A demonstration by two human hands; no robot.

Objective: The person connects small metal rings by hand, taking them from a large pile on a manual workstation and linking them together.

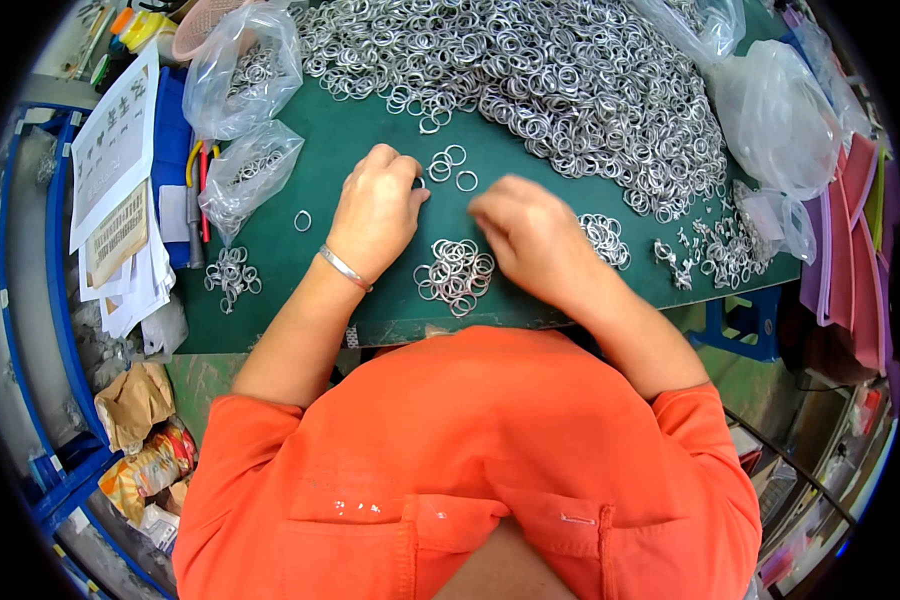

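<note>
Printed matter lies at the far left: a white sheet (115, 140) bears rows of small pictured shapes with short captions, and a brownish card (120, 235) beneath it carries dense lines of marks; all of it is too small to read. The green desk (295, 290) has its near edge just in front of the person's orange shirt (500, 420), and its right part ends near a blue stool (745, 325). A broad heap of metal rings (570, 85) covers the far side. A strip of green surface runs between this heap and the hands, widening on the left around a single ring (303, 212). The left hand (378, 195) is bent, its grip pinching a ring (419, 183) between thumb and forefinger. The right hand (530, 225) is motion-blurred with curled fingers; whether its grip holds anything I cannot tell. A few loose rings (448, 160) lie just beyond and between the hands; a small pile of rings (456, 275) sits between the forearms, close to the near edge. A second pile (605, 240) lies just right of the right hand. Clear bags (245, 75) bound the left side; small metal fittings (730, 250) and a plastic bag (778, 120) bound the right.
</note>
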